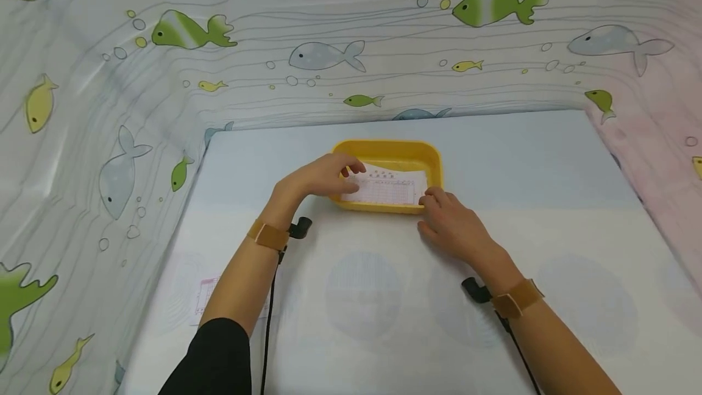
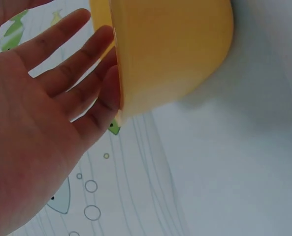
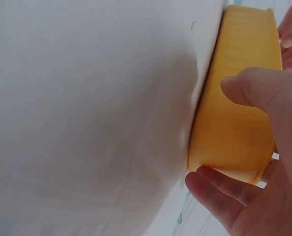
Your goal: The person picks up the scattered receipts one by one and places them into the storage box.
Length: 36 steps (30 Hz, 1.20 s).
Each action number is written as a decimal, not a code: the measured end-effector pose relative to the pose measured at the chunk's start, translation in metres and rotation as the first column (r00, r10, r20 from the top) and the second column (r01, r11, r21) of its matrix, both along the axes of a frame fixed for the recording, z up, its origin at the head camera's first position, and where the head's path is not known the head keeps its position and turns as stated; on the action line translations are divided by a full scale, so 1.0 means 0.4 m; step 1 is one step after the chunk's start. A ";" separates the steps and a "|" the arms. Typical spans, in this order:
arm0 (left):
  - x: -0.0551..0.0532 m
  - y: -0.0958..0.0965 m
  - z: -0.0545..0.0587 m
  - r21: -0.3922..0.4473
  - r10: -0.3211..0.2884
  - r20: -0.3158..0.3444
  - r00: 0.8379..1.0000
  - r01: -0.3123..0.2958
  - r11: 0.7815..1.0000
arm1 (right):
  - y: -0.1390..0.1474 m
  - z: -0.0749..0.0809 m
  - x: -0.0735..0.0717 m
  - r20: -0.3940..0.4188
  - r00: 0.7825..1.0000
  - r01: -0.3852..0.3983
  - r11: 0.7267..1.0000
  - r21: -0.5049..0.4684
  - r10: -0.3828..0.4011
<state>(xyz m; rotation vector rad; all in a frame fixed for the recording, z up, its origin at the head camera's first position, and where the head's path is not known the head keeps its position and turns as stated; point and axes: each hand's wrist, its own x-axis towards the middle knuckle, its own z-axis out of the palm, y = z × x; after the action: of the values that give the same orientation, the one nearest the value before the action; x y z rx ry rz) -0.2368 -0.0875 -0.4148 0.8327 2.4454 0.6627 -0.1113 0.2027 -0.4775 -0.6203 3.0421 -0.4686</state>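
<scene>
A shallow yellow plastic tray sits on the white table with printed paper sheets in it. The sheets carry red-lined tables. My left hand reaches over the tray's left rim, fingers loosely bent above the paper. In the left wrist view, that hand's fingers are spread beside the tray wall, and some fingertips touch its rim. My right hand grips the near right corner of the tray. In the right wrist view, its thumb lies along the front wall and fingers curl round the corner.
Another sheet with a pink printed table lies at the left of the table, partly behind my left forearm. Fish-patterned cloth rises behind and beside the table. Thin black cables trail from both wrist cameras.
</scene>
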 end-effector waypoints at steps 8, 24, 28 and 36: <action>0.033 -0.045 0.013 0.090 0.021 -0.043 0.999 -0.017 0.996 | 0.003 0.002 -0.003 -0.018 1.000 -0.004 1.000 -0.015 0.004; 0.081 -0.126 0.018 0.147 0.100 -0.084 0.991 -0.087 0.985 | 0.000 0.008 -0.004 -0.018 1.000 0.001 1.000 -0.016 -0.001; 0.093 -0.134 0.009 0.126 0.094 -0.091 0.991 -0.083 0.989 | -0.001 0.005 0.001 0.002 1.000 0.006 1.000 -0.024 -0.006; 0.114 -0.150 -0.002 0.120 0.113 -0.092 0.989 -0.102 0.987 | -0.003 -0.006 0.008 -0.022 1.000 0.002 0.999 -0.033 -0.003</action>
<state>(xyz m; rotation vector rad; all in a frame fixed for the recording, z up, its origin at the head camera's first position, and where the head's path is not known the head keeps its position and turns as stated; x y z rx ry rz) -0.1912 -0.1476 -0.4155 0.7986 2.5762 0.8277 -0.1082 0.2017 -0.4798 -0.6278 3.0622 -0.5169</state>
